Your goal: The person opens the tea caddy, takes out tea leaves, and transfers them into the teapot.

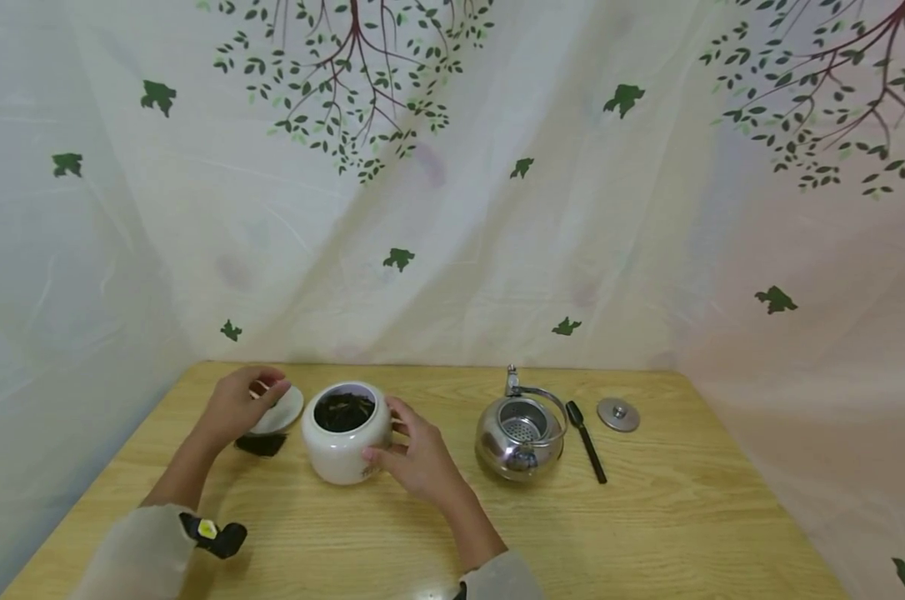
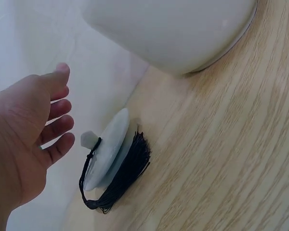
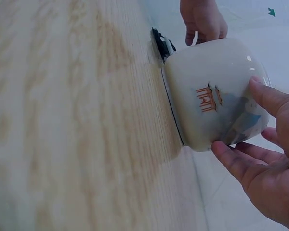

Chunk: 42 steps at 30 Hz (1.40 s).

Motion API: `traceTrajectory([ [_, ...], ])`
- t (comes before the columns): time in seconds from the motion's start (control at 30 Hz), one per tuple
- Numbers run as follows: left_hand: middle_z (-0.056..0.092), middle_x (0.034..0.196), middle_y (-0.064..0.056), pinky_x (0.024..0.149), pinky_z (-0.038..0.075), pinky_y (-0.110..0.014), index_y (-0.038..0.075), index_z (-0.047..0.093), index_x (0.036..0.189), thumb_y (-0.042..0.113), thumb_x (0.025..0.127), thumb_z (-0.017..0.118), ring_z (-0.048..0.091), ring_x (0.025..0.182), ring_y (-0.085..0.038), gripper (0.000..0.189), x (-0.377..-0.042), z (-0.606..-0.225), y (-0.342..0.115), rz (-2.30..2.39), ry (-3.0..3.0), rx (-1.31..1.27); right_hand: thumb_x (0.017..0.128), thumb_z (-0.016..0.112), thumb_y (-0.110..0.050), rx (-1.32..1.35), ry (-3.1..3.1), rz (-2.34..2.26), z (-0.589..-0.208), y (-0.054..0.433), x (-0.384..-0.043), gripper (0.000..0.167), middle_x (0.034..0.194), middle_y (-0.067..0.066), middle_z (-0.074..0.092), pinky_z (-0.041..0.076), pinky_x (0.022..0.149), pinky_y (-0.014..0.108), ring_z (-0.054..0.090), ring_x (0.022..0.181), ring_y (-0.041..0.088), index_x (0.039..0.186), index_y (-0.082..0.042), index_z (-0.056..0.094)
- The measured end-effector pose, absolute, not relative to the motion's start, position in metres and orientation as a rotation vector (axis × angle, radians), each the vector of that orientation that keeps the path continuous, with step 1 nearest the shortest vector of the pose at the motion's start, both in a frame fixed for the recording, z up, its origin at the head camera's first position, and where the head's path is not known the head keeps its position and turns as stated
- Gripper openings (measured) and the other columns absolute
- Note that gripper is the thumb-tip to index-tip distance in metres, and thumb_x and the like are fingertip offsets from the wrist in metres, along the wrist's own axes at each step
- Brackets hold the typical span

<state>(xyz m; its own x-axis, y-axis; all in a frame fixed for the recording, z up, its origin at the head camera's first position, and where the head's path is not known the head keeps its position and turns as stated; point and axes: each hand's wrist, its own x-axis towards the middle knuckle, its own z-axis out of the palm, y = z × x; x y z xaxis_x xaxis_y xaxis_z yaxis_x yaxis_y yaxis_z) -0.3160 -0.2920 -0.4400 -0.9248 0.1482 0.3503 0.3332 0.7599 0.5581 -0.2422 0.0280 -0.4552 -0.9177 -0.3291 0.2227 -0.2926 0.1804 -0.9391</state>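
A white ceramic jar [image 1: 345, 433] with dark tea leaves inside stands open on the wooden table [image 1: 647, 517]. My right hand [image 1: 394, 435] grips its right side, with the thumb low and the fingers [image 3: 265, 96] on the wall beside a red mark. The jar's pale lid [image 2: 106, 147] lies tilted on the table to the left, over a black tassel [image 2: 125, 171]. My left hand [image 2: 62, 108] hovers just beside the lid with relaxed fingers, not touching it. In the head view that left hand [image 1: 261, 393] covers part of the lid [image 1: 283, 412].
A steel teapot [image 1: 520, 433] with a strainer stands open to the right of the jar. A black spoon [image 1: 586, 440] and a small metal lid [image 1: 618, 414] lie beyond it. Leaf-patterned curtains [image 1: 452, 208] close in the table's back and sides.
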Motion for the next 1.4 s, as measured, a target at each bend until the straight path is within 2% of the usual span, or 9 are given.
traceTrajectory([
  [0.1,0.07,0.111,-0.015,0.077,0.054,-0.033,0.001,0.067,0.123,0.033,0.104,0.062,0.065,0.096,-0.029,0.038,-0.31,-0.439,-0.285,-1.07,-2.64,-0.412,0.088,0.084,-0.02,-0.628,2.386,-1.897,-0.455,0.027,-0.242,0.078,0.149,0.016,0.051,0.054,0.1,0.039,0.055,0.132,0.037,0.154,-0.012,0.044],
  [0.3,0.064,0.124,-0.022,0.081,0.057,-0.027,0.002,0.057,0.139,0.027,0.106,0.059,0.065,0.106,-0.037,0.041,-0.299,-0.439,-0.273,-1.388,-2.651,-0.576,0.088,0.084,-0.018,-0.621,2.391,-1.894,-0.454,0.027,-0.241,0.077,0.149,0.015,0.052,0.055,0.1,0.039,0.055,0.132,0.037,0.154,-0.012,0.045],
  [0.43,0.061,0.133,-0.02,0.09,0.055,-0.035,0.007,0.051,0.147,0.021,0.104,0.061,0.06,0.118,-0.039,0.046,-0.295,-0.442,-0.267,-1.458,-2.664,-0.706,0.088,0.083,-0.017,-0.621,2.392,-1.896,-0.454,0.026,-0.24,0.076,0.149,0.017,0.052,0.054,0.1,0.041,0.056,0.131,0.038,0.153,-0.011,0.045],
  [0.6,0.053,0.145,-0.02,0.1,0.048,-0.062,0.013,0.042,0.155,0.016,0.099,0.067,0.051,0.13,-0.048,0.061,-0.291,-0.447,-0.263,-1.57,-2.642,-0.804,0.088,0.083,-0.016,-0.627,2.384,-1.898,-0.454,0.026,-0.24,0.076,0.149,0.017,0.051,0.055,0.1,0.04,0.056,0.131,0.037,0.154,-0.011,0.044],
  [0.67,0.05,0.149,-0.02,0.103,0.044,-0.067,0.016,0.04,0.157,0.018,0.096,0.073,0.049,0.132,-0.048,0.069,-0.291,-0.45,-0.262,-1.625,-2.628,-0.826,0.089,0.083,-0.017,-0.631,2.385,-1.895,-0.454,0.026,-0.24,0.076,0.149,0.016,0.051,0.055,0.1,0.04,0.056,0.131,0.037,0.154,-0.011,0.044],
  [0.8,0.045,0.154,-0.017,0.106,0.043,-0.059,0.017,0.038,0.158,0.02,0.088,0.082,0.046,0.135,-0.044,0.083,-0.29,-0.454,-0.261,-1.705,-2.605,-0.867,0.089,0.083,-0.02,-0.632,2.393,-1.877,-0.454,0.026,-0.24,0.077,0.15,0.014,0.051,0.054,0.1,0.038,0.055,0.132,0.035,0.155,-0.014,0.044],
  [0.9,0.047,0.154,-0.013,0.106,0.043,-0.053,0.017,0.039,0.158,0.015,0.083,0.085,0.045,0.136,-0.043,0.088,-0.29,-0.456,-0.26,-1.721,-2.585,-0.874,0.089,0.082,-0.023,-0.627,2.398,-1.861,-0.453,0.027,-0.24,0.077,0.151,0.012,0.051,0.054,0.101,0.038,0.055,0.132,0.035,0.156,-0.017,0.043],
  [1.13,0.048,0.153,-0.013,0.109,0.037,-0.067,0.008,0.039,0.157,0.011,0.08,0.087,0.039,0.141,-0.047,0.09,-0.287,-0.457,-0.257,-1.775,-2.555,-0.838,0.09,0.081,-0.027,-0.633,2.419,-1.845,-0.453,0.028,-0.24,0.075,0.151,0.01,0.051,0.053,0.102,0.041,0.055,0.132,0.035,0.155,-0.02,0.044],
  [1.4,0.047,0.155,-0.014,0.109,0.036,-0.069,0.007,0.039,0.156,0.01,0.08,0.087,0.037,0.142,-0.048,0.09,-0.287,-0.459,-0.258,-1.804,-2.539,-0.833,0.094,0.076,-0.03,-0.6,2.527,-1.774,-0.444,0.032,-0.238,0.065,0.148,0.007,0.054,0.051,0.104,0.046,0.055,0.132,0.031,0.152,-0.017,0.049],
])
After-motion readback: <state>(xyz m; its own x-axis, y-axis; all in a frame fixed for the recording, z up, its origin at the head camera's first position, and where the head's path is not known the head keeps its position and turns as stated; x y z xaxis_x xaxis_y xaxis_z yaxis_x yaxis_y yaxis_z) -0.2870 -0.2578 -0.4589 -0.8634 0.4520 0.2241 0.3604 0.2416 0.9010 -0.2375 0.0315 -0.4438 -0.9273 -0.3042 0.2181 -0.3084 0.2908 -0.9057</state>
